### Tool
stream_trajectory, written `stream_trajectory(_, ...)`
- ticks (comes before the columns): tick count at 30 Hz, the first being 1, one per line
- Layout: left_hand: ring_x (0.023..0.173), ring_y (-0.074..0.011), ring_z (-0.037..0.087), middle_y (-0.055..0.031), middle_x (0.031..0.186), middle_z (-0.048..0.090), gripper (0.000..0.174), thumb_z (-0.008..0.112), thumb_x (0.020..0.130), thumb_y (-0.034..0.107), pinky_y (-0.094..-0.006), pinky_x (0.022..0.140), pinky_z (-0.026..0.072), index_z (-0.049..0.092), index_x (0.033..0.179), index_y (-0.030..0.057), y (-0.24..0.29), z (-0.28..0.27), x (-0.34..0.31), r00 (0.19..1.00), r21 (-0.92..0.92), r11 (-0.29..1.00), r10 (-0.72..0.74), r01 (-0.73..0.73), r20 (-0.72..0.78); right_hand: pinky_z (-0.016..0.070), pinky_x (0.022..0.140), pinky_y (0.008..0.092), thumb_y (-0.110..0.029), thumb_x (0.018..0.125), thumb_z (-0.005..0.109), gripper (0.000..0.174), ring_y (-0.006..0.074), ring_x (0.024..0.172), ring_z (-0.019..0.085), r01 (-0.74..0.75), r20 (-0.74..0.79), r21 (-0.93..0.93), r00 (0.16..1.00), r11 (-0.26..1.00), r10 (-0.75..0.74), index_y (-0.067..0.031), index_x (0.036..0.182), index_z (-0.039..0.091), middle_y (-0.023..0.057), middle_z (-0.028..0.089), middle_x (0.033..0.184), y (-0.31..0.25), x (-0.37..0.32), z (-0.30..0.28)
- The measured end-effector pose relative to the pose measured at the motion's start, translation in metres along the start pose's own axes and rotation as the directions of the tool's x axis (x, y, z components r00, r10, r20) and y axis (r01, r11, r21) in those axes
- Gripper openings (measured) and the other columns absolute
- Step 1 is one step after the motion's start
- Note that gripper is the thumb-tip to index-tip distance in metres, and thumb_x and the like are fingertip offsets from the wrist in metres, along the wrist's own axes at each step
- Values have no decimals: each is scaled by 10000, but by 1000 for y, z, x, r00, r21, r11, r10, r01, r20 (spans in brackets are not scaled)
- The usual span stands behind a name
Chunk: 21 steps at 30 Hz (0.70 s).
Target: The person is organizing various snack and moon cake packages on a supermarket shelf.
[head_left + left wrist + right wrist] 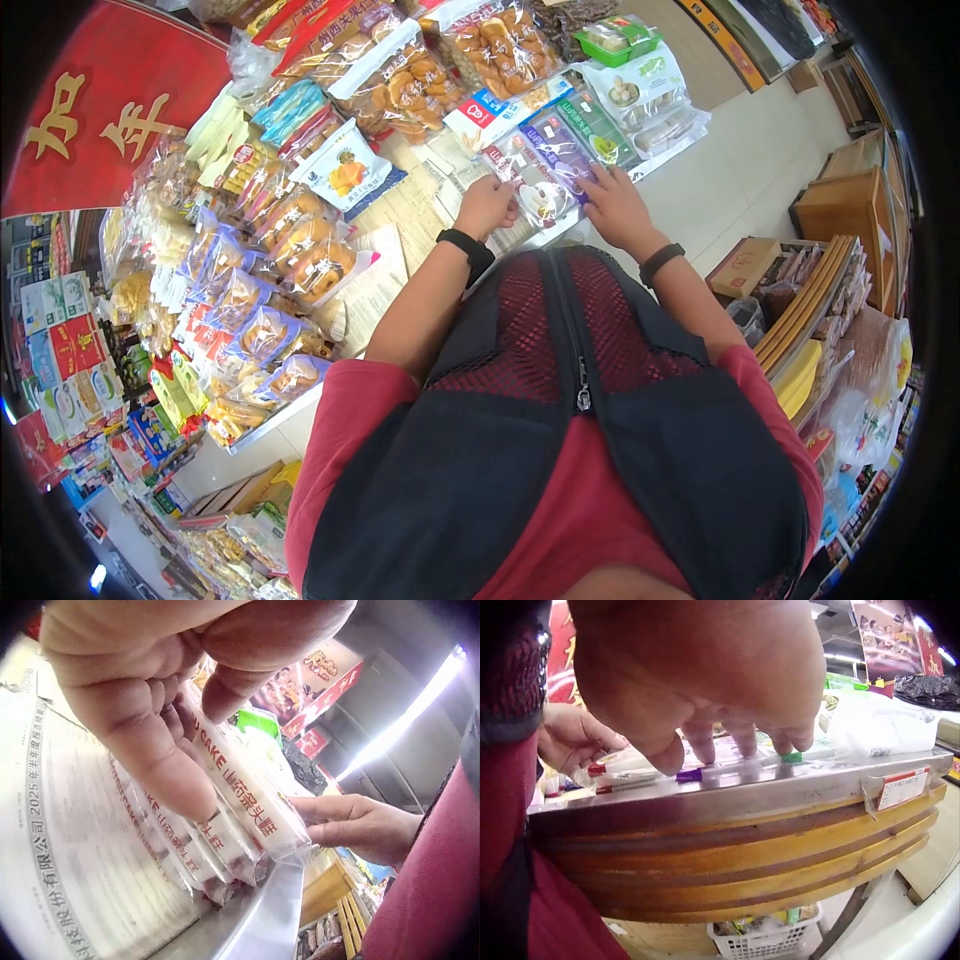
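Observation:
My left hand point(488, 207) pinches the left side of a clear pack of cakes with maroon print point(540, 195) at the counter's front edge. In the left wrist view, thumb and fingers lie on either side of this cake pack point(247, 799), with similar packs leaning beneath it. My right hand point(620, 208) rests its extended fingers on the right end of the purple cake pack point(556, 145). Beyond that lies a green cake pack point(600, 128). In the right wrist view, the right hand point(705, 682) reaches over the metal edge onto the flat packs.
Bagged twisted pastries point(412, 85) stand behind the packs, and rows of wrapped buns point(310, 245) fill the left. Printed paper point(375, 285) covers part of the counter. A metal edge point(705, 799) runs along the front, with a white basket point(761, 943) below.

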<state>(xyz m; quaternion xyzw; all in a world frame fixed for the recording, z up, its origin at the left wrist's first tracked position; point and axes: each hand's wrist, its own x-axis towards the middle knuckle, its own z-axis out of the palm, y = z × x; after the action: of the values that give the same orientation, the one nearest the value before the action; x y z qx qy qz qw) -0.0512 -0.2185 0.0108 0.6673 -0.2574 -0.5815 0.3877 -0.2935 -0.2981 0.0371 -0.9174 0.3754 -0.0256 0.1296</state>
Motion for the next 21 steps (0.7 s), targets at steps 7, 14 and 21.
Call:
stream_trajectory(7,616,-159,607,-104,763,614,388,641,890,336,-266,521,511,548,904,-40,3,1,-12,997,25,1000,8,-6,-79,266,1116,491,-179,860,601,444,405,1301,375,64,-19,-107,998,992,-66,-133,1300,558,164,452,1408,2,-2,3)
stream_trajectory(14,698,-191,634,-132,896,627,460,626,904,374,-304,610,541,522,1068,-43,0,-1,-8,998,33,999,-18,20,-64,250,1125,496,-179,887,558,429,402,1326,359,55,-2,-169,998,984,-56,-144,1315,546,159,432,1433,-1,2,2)
stream_trajectory(21,815,-237,646,-165,1042,615,558,607,913,405,-332,679,548,491,1187,-66,-1,7,-10,988,0,996,-84,85,-130,257,1120,496,-172,869,560,443,393,1320,360,107,19,-93,994,990,-105,-118,1308,543,168,441,1416,10,5,-3)
